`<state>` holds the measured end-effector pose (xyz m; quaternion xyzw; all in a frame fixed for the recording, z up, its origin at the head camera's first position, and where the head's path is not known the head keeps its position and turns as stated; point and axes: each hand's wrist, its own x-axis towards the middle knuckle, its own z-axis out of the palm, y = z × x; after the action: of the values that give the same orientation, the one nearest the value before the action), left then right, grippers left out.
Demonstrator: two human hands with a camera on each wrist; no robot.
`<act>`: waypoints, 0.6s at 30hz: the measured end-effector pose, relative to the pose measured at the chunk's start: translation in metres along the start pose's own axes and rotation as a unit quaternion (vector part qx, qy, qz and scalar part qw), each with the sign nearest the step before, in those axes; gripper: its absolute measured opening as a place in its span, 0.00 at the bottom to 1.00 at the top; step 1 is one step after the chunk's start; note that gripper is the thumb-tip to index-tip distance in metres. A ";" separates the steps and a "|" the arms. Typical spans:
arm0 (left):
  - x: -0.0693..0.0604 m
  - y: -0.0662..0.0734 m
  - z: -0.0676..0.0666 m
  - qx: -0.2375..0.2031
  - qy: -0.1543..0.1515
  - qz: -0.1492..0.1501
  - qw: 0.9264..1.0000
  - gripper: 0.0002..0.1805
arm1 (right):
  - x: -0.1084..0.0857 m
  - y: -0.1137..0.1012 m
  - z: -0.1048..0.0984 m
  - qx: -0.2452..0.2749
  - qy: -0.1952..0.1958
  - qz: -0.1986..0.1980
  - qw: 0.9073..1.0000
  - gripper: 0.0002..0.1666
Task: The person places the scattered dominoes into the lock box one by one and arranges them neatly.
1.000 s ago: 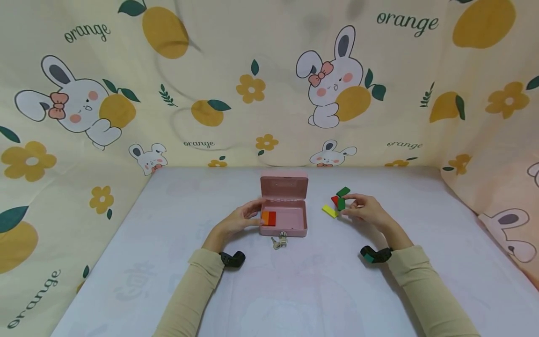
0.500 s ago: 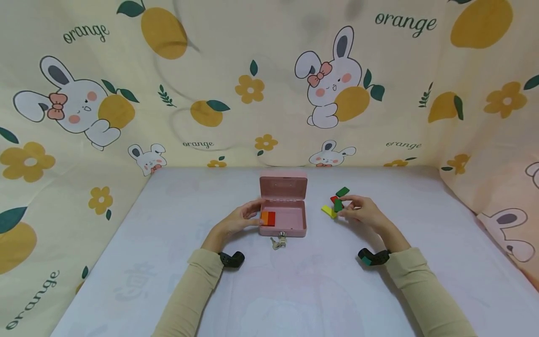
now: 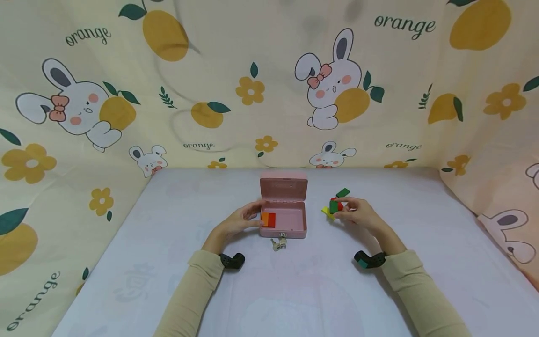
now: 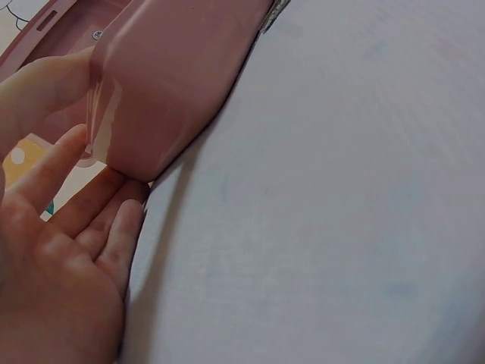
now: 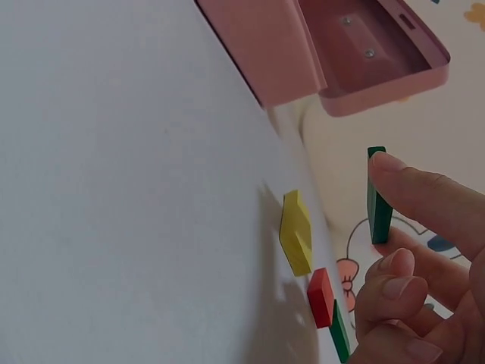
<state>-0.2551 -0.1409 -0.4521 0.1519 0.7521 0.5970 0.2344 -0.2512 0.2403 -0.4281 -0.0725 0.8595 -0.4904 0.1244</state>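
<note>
A pink metal cash box (image 3: 290, 216) stands with its lid (image 3: 284, 189) raised. Inside, at its left end, lie an orange block (image 3: 265, 219) and a red block (image 3: 272, 220) side by side. My left hand (image 3: 237, 220) holds the box's left end, thumb over the rim and other fingers at the outer wall. To the right of the box, my right hand (image 3: 361, 214) pinches a green block (image 5: 379, 199) upright between thumb and finger, raised off the table. Below it on the table are a yellow block (image 5: 295, 231), a red block (image 5: 320, 298) and another green block (image 3: 343, 192).
A small lock (image 3: 283, 238) with keys (image 3: 275, 244) hangs at the box front. The white tabletop (image 3: 286, 290) meets a patterned cloth (image 3: 278, 56) at the back and sides. Each wrist carries a black camera band (image 3: 232, 260).
My right hand has moved left with the green block, from over the red block to beside the yellow one, and the block has turned slightly. My left hand stays at the box.
</note>
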 end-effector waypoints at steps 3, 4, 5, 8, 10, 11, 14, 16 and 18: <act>0.001 -0.002 -0.001 0.012 -0.007 0.012 1.000 0.38 | 0.000 0.000 0.002 -0.007 0.000 0.002 1.000 0.37; 0.001 -0.003 -0.001 0.015 -0.009 0.016 1.000 0.38 | 0.000 0.000 0.003 -0.010 -0.001 0.003 1.000 0.37; 0.001 -0.004 -0.002 0.017 -0.011 0.021 1.000 0.39 | 0.000 0.000 0.004 -0.013 -0.001 0.004 1.000 0.38; 0.002 -0.004 -0.002 0.024 -0.013 0.026 0.999 0.38 | 0.000 0.000 0.005 -0.015 -0.001 0.009 1.000 0.38; 0.002 -0.004 -0.002 0.023 -0.012 0.025 0.999 0.38 | 0.000 0.000 0.006 -0.015 -0.001 0.006 1.000 0.38; 0.002 -0.004 -0.002 0.023 -0.011 0.024 0.999 0.38 | 0.000 0.000 0.006 -0.013 -0.001 0.004 1.000 0.37; 0.001 -0.003 -0.002 0.023 -0.009 0.020 0.999 0.38 | 0.000 -0.002 0.007 -0.010 -0.004 -0.001 1.000 0.37; 0.001 -0.002 -0.002 0.025 -0.009 0.019 0.999 0.38 | 0.000 -0.003 0.007 -0.008 -0.007 -0.004 1.000 0.37; 0.001 -0.003 -0.002 0.027 -0.010 0.018 0.999 0.38 | 0.000 -0.005 0.008 -0.006 -0.010 -0.005 1.000 0.37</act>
<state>-0.2571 -0.1426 -0.4545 0.1776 0.7628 0.5789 0.2267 -0.2487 0.2310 -0.4278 -0.0823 0.8610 -0.4846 0.1304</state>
